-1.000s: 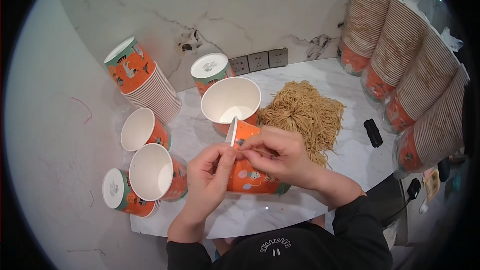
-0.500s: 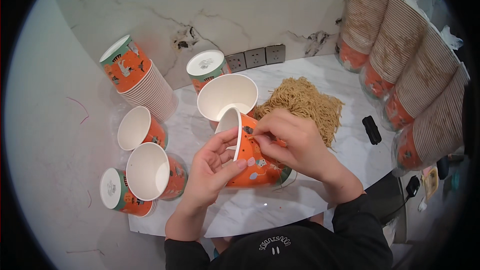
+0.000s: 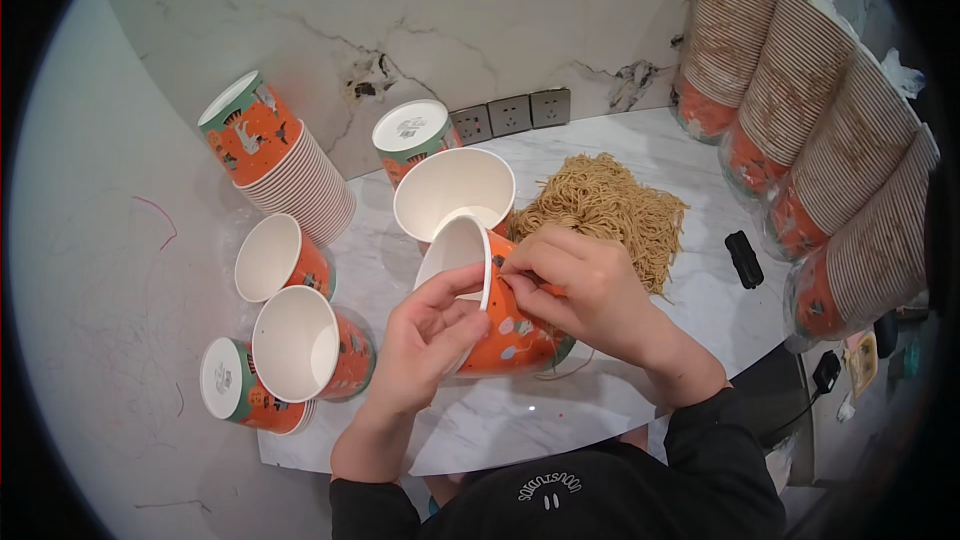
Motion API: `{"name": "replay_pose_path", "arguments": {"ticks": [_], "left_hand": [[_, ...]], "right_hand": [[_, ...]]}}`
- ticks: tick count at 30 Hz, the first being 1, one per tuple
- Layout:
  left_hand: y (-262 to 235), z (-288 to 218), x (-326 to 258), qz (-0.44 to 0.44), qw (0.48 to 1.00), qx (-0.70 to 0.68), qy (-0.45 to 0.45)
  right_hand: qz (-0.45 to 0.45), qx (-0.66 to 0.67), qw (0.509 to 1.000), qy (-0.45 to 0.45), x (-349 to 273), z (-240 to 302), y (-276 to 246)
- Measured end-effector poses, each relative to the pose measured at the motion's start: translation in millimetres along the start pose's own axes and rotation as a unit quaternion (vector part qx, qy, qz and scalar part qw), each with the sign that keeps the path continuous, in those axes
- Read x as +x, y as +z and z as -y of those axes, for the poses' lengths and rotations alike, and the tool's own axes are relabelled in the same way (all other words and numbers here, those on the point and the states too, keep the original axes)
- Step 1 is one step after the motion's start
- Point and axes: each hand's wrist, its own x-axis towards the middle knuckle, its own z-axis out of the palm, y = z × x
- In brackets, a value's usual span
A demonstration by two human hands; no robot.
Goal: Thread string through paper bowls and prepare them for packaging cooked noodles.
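An orange patterned paper cup (image 3: 505,335) with a white inside lies tilted on its side over the marble counter (image 3: 520,415), mouth facing left and up. My left hand (image 3: 425,335) grips its rim from the left, thumb along the edge. My right hand (image 3: 585,290) lies over the cup's wall from the right, fingertips at the rim. A heap of dry yellow noodles (image 3: 610,215) sits just behind my right hand. Another open cup (image 3: 455,190) stands right behind the held one.
Two open cups (image 3: 270,258) (image 3: 298,345) lie at the left, with a lidded cup (image 3: 228,380) beside them and another lidded cup (image 3: 412,132) at the back. A leaning cup stack (image 3: 275,160) is at back left; long sleeved cup stacks (image 3: 830,160) fill the right. A small black object (image 3: 744,258) lies near them. Wall sockets (image 3: 510,115).
Both hands have turned the held cup and lifted its rim, so its white inside now faces up and left. The view has shifted slightly; the other cups stay put.
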Motion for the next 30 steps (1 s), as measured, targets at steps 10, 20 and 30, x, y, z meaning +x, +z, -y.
{"name": "replay_pose_path", "arguments": {"ticks": [10,20,30], "left_hand": [[-33,21,25,-0.07,0.989,0.129,0.015],[-37,27,30,-0.096,0.966,0.239,0.005],[-20,-8,9,-0.116,0.972,0.203,0.026]], "right_hand": [[0.063,0.094,0.993,0.024,2,-31,22],[0.142,0.204,0.963,0.104,7,-46,29],[0.157,0.424,0.842,0.294,-1,-9,21]]}}
